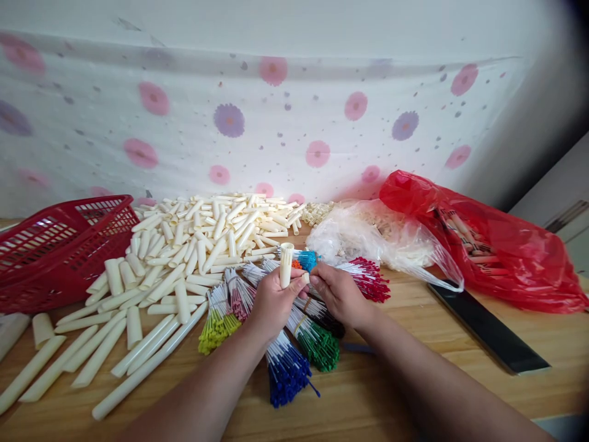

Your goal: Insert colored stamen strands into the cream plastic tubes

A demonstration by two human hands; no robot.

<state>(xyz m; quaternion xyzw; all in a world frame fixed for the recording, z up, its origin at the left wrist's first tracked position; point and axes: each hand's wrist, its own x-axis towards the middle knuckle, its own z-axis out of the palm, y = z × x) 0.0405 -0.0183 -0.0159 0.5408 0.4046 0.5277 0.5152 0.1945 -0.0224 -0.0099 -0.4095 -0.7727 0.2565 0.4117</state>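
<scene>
My left hand (270,307) is closed around a short cream plastic tube (286,261), which stands upright with its slotted end on top. Close beside it, my right hand (339,296) is pinched, its fingertips by a small cream piece (305,278) at my left thumb. What the right fingers hold is too small to make out. Beneath and around both hands lie bundles of thin white sticks with coloured ends: yellow (216,328), dark blue (288,371), green (319,344), red (368,279) and light blue (307,259).
A large heap of cream tubes (202,239) spreads over the wooden table (414,374) at left, beside a red plastic basket (73,245). Toward the right are a clear plastic bag (363,236), a red bag (510,252) with printed tubes inside, and a flat black strip (490,328).
</scene>
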